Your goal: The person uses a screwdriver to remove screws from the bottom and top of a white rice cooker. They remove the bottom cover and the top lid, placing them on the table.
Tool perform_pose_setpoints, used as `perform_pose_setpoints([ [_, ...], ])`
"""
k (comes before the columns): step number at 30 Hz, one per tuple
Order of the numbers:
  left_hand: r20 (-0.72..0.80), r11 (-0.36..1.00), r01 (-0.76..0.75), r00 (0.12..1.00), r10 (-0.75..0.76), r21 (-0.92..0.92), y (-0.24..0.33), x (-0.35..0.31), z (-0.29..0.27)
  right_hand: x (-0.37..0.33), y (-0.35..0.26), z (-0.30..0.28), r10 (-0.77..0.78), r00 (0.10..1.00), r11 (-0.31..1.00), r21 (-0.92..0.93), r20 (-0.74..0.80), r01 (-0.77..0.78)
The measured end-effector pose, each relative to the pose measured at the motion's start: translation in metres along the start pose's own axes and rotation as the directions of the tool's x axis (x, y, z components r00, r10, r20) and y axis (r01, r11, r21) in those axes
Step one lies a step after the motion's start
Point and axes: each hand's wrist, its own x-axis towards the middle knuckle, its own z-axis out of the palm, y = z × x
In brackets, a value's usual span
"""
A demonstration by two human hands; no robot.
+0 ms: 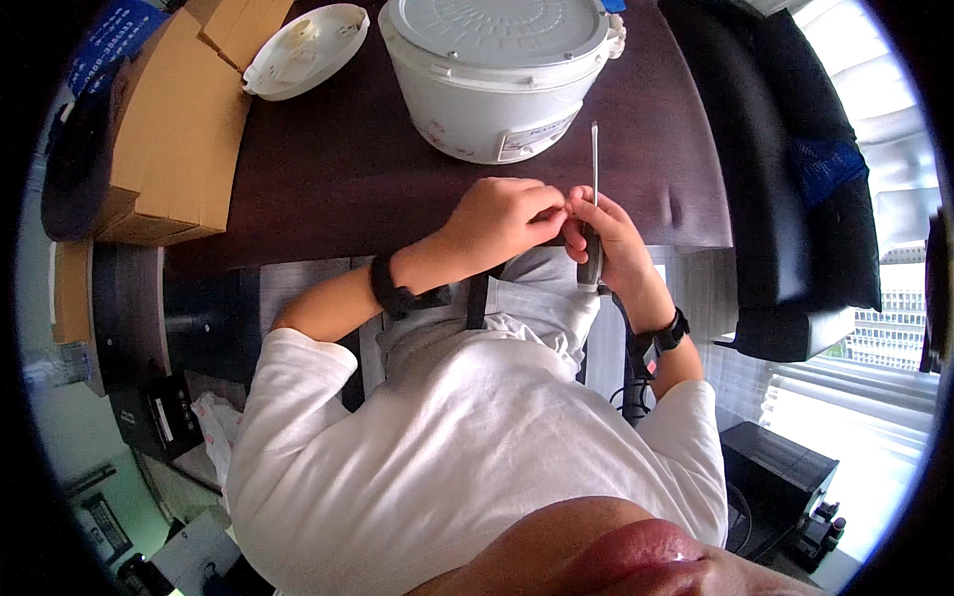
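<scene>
A screwdriver with a dark handle (590, 260) and a thin metal shaft stands upright in my right hand (618, 238), its tip pointing away from me. My left hand (505, 217) is closed, its fingertips pinched together and meeting the fingers of my right hand. Whatever small thing may lie between those fingertips is hidden. Beyond both hands, on the dark brown table (328, 189), sits a round white appliance (477, 114) with a flat, ribbed disc and small screws on top. Neither hand touches it.
A shallow white oval cover (310, 55) lies at the far left, beside an open cardboard box (184, 129). A black padded chair (775, 179) stands along the table's right side. Low at the right is a black box-shaped device (780, 472), with cables near my right arm.
</scene>
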Motion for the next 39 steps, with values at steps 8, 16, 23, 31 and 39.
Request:
perform_pose_setpoints([
  [8,-0.555,0.910,0.329,0.820,-0.143,0.251,-0.069,-0.026,-0.159,-0.009,-0.015,-0.037,-0.099,0.953,0.972,0.178,-0.287,0.155],
  [16,-0.427,0.457,0.571,0.818,-0.386,0.681,-0.217,-0.012,-0.310,0.003,-0.026,-0.070,-0.200,0.976,0.825,0.523,-0.082,0.213],
  [23,-0.406,0.436,0.652,0.743,-0.533,0.620,-0.287,-0.011,-0.336,-0.004,-0.024,-0.076,-0.189,0.966,0.869,0.428,-0.174,0.247],
  [31,-0.426,0.584,0.729,0.684,-0.592,0.358,-0.249,-0.009,-0.318,-0.004,-0.020,-0.069,-0.238,0.956,0.936,0.223,-0.173,0.273],
  [39,-0.411,0.925,0.313,0.830,-0.377,-0.216,-0.087,0.028,-0.181,-0.037,-0.098,-0.020,-0.511,0.852,0.462,-0.872,-0.111,0.163],
])
